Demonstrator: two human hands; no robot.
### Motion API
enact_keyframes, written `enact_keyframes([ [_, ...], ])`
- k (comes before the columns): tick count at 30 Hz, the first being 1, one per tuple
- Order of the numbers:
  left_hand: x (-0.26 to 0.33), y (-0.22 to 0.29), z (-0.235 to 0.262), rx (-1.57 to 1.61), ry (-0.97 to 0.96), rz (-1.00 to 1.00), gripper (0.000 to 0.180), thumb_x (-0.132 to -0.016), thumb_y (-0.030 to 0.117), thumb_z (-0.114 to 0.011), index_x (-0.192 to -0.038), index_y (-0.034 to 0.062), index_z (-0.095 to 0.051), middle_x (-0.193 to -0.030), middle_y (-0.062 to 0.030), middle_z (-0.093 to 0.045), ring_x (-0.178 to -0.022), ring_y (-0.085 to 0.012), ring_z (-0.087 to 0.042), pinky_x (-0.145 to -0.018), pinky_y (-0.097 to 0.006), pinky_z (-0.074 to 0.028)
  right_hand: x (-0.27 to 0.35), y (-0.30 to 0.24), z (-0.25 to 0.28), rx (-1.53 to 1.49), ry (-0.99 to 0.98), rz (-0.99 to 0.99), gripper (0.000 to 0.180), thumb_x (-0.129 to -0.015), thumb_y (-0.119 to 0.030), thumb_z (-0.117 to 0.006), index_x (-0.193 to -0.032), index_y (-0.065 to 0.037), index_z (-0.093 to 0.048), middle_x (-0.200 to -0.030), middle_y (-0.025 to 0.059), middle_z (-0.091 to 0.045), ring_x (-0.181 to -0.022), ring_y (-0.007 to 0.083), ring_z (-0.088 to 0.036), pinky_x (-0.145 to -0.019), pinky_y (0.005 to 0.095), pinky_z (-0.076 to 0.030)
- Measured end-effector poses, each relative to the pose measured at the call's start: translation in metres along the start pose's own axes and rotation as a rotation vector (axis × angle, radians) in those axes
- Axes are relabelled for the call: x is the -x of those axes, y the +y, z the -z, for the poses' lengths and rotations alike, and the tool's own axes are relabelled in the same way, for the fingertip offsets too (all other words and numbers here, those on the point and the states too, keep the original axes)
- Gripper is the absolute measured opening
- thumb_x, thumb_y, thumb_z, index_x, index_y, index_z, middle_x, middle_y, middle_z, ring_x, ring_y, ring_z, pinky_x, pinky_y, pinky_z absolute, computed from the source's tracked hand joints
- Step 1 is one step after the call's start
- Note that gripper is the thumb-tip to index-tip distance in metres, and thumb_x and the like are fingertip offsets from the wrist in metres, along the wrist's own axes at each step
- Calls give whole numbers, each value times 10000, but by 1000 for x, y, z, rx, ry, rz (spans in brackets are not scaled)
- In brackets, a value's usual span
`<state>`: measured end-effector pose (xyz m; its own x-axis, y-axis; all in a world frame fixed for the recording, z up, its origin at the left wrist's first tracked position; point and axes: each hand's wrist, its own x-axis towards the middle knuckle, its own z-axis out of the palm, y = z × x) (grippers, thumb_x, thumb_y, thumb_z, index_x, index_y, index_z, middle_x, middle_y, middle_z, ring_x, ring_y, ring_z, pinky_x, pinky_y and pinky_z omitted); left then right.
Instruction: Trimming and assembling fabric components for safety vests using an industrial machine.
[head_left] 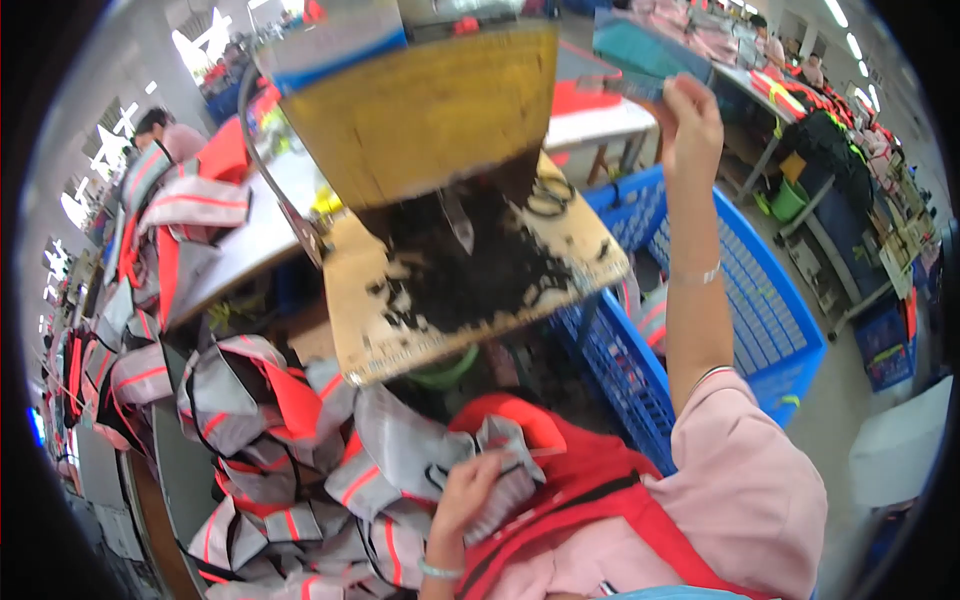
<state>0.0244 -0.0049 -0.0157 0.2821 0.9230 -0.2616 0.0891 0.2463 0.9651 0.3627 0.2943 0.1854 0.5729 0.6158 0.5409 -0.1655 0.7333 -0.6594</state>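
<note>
My left hand point(472, 492) is low in the middle, its fingers closed on a grey fabric piece point(500, 440) with a bright orange strip, against the red apron point(560, 480). My right hand point(692, 122) is raised at the upper right with its fingers closed. A thin, see-through, blurred thing sticks out to the left of it; its kind cannot be made out. Ahead, a wooden board point(365, 335) lies under a yellow panel point(430, 115). Black scraps point(480, 285) cover much of the board. On it are a pointed metal blade point(457, 222) and dark-handled scissors point(550, 197).
Grey and orange fabric pieces point(240, 400) are heaped at the left, beside a white table point(250, 225). A blue plastic basket point(765, 300) stands at the right. Farther back, another person point(180, 135) sits at the left, and a loaded table point(750, 90) runs along the right.
</note>
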Motion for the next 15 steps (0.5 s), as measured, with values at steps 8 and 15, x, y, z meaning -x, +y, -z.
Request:
enact_keyframes([
  [8, -38, -1, -54, 249, 136, -157, 498, -1000, 192, -472, -1455, 26, -356, -747, 21, -505, -678, -56, -466, -629, -199, -389, 298, 4, 36, -178, -136, -964, 230, -866, 10, -662, -1068, -67, -586, -945, 22, -628, -878, 108, -605, -778, 240, -499],
  [15, -34, -9, -61, 413, 314, -209, 449, -1038, 284, -434, -1431, 67, -420, -701, 53, -475, -615, -20, -379, -555, -175, -300, 342, -15, 51, -181, -219, -1144, 218, -884, 34, -625, -1078, -38, -556, -981, 46, -591, -927, 139, -609, -852, 291, -529],
])
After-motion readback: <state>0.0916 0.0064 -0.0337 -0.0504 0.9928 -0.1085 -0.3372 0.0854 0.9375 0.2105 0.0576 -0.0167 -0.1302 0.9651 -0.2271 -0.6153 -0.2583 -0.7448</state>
